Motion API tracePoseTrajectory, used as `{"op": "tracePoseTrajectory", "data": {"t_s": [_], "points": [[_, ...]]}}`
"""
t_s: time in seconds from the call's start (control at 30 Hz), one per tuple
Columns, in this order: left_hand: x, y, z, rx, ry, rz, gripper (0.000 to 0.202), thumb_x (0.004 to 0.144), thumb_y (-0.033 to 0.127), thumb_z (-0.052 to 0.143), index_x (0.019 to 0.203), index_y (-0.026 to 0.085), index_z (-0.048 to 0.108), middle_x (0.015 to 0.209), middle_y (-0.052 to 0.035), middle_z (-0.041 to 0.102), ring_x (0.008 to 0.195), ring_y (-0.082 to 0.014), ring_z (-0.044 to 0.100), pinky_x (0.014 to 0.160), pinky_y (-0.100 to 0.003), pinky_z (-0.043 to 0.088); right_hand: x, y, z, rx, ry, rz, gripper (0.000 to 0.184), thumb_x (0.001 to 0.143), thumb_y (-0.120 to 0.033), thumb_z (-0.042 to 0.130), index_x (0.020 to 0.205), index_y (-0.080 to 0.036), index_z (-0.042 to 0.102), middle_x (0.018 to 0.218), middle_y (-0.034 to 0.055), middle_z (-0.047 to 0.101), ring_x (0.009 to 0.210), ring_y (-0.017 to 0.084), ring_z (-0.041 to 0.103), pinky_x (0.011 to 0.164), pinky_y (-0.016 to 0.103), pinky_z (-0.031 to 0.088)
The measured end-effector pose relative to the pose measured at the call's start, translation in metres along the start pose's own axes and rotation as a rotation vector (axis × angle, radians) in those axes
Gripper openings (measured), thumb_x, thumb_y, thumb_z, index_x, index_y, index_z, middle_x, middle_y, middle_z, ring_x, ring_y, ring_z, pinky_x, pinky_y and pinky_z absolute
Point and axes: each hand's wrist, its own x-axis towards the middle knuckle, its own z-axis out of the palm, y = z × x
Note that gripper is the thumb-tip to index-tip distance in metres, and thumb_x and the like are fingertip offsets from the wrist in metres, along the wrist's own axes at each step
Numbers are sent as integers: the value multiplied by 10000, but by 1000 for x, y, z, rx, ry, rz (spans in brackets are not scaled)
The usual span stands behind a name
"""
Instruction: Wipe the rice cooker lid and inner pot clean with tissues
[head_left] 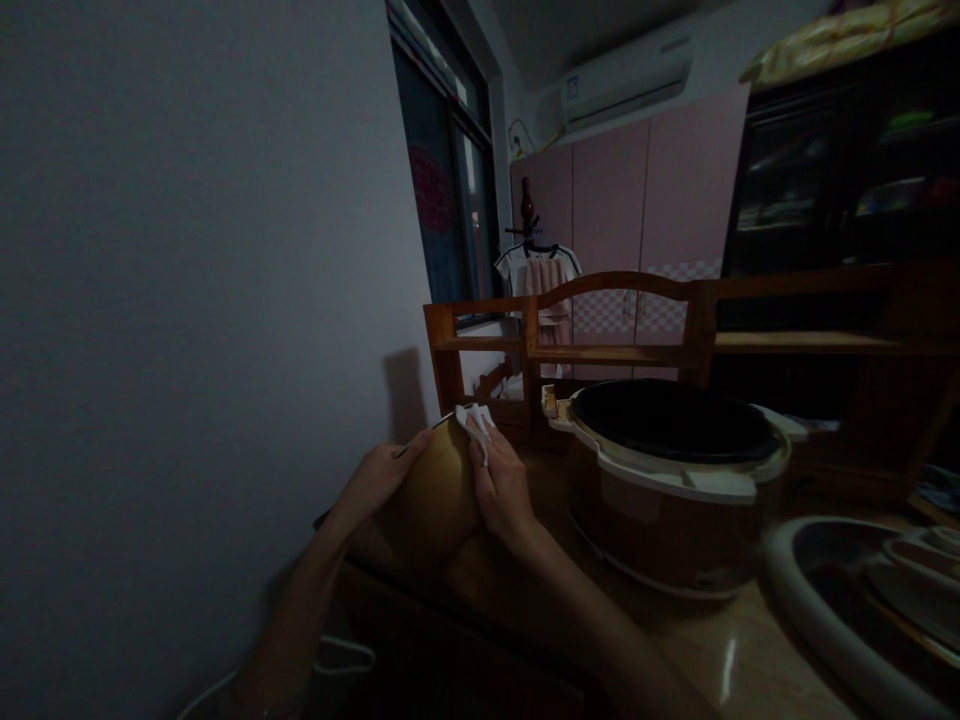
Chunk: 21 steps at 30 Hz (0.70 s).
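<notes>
A rounded, golden-tan, pot-like vessel (435, 490) stands tilted on the table beside the wall. My left hand (382, 475) grips its thin rim from the left, with the thumb on the near surface. In my right hand (504, 490) is a crumpled white cloth (474, 418), pressed against the vessel's upper right edge. Dim light hides the vessel's lower part and exact kind. Just right of my right hand, an electric cooker (660, 535) with a cream rim and dark round opening sits on the table, touched by neither hand.
At the right lies a large round lid (795, 570) with a pale rim, on the glossy table (731, 650). A wooden shelf rail (622, 353) runs along the back. The white wall (225, 300) bounds the left side. A white cord (349, 640) loops below the table edge.
</notes>
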Motion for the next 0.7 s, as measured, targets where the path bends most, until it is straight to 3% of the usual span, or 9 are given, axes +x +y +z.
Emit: {"op": "tracePoseTrajectory", "data": {"t_s": [0.47,0.7], "points": [[10,-3,9,143,47,62,677,733,764,500,542,124,613,545,-33,561,544,-167,483,494,-245,304,-6,5,-3,-2,44,-8,437,1023,-267,325,1443,-280,443,1513,7,415,1429,181,326,1188,442,283],[9,-2,7,128,38,49,680,732,775,483,571,128,616,556,-31,564,550,-167,492,494,-238,303,-10,-2,-5,-60,-50,-175,476,997,-211,358,1467,-272,403,1524,10,395,1443,178,296,1196,458,254]]}}
